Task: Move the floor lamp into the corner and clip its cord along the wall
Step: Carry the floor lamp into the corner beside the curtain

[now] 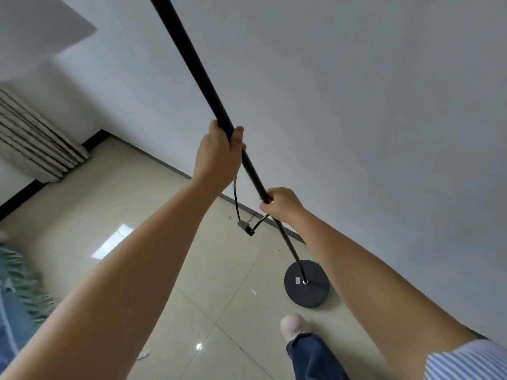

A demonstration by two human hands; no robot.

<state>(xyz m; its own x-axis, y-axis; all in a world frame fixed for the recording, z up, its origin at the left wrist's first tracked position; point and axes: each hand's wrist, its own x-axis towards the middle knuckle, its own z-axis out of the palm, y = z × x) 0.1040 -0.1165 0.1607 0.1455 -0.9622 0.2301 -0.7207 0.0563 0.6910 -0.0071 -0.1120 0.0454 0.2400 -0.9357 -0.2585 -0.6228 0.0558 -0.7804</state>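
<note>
A black floor lamp pole (192, 58) runs from the top of the head view down to a round black base (315, 290) on the tiled floor by the white wall. My left hand (219, 152) grips the pole higher up. My right hand (282, 202) grips it lower down. The black cord (236, 198) hangs in a loop between my hands, with an inline switch (245, 227) at its bottom. The lamp's head is out of view.
A white wall (356, 105) with a dark baseboard runs along the right. Beige curtains (33, 141) hang at the far left corner. A blue-green rug or bedding (16, 292) lies at the left edge. My foot (295, 326) stands on the tiles near the base.
</note>
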